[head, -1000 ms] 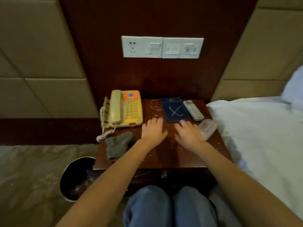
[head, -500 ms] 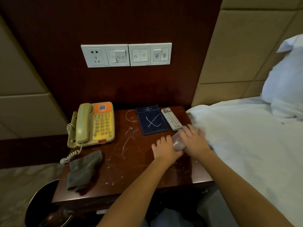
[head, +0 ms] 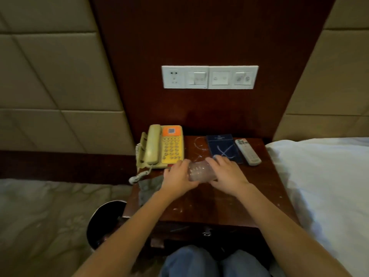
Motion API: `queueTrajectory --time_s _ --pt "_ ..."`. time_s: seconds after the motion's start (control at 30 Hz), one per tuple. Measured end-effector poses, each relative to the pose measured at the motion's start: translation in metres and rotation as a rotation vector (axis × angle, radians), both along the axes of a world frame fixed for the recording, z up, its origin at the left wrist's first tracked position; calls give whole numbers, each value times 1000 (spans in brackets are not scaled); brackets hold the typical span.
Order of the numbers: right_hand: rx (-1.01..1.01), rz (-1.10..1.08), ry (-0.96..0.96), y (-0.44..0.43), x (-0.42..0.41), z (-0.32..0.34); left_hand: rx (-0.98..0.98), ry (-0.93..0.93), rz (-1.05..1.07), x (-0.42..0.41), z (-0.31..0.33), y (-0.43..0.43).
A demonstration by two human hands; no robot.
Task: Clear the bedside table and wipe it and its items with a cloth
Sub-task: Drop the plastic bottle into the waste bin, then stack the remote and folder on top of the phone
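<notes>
Dark wooden bedside table (head: 229, 206), white switch panel (head: 209, 76) above: left hand (head: 179, 177) and right hand (head: 227, 174) each curl round one end of a clear ribbed plastic bottle (head: 199, 171), lying sideways just in front of the yellow-and-orange corded telephone (head: 165, 146); lifted or resting, can't tell. Looks like the clearing step, wiping not begun: crumpled grey cloth (head: 149, 186) sits at the left edge, dark blue booklet (head: 221, 146) and white remote control (head: 247, 151) at the back. Next move probably needs the bottle carried left and down to the round black bin (head: 103, 216), clear of the coiled phone cord (head: 137, 176).
</notes>
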State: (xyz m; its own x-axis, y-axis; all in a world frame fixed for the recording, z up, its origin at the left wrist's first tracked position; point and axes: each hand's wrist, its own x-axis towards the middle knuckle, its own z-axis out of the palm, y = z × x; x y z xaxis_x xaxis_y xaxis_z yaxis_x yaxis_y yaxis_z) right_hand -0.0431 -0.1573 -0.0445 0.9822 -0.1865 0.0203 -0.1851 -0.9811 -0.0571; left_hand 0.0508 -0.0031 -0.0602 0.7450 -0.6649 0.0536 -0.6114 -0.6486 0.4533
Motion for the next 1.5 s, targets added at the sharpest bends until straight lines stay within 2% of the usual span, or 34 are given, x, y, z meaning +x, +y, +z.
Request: queueTrajectory --time_s 0.13,0.3,0.57,0.67,0.8,0.93,1.13,1.37,1.5 --pt "23 132 -55 77 41 1 -72 11 328 35 0 119" --pt "15 229 181 148 72 -22 1 89 646 53 -29 214" --pt "8 238 388 200 92 -43 286 328 774 71 -100 233" --pt "8 260 364 192 89 -51 322 394 802 78 -113 236" --pt "57 275 347 183 91 -55 329 376 833 84 -111 226" --pt "88 261 345 182 92 -52 172 316 820 88 -91 206" --pt "27 171 391 171 77 -47 -17 136 698 89 -48 166" --pt "5 15 437 116 44 -38 -4 13 469 69 -21 98" --pt "22 -65 254 72 22 -31 40 3 257 48 -17 38"
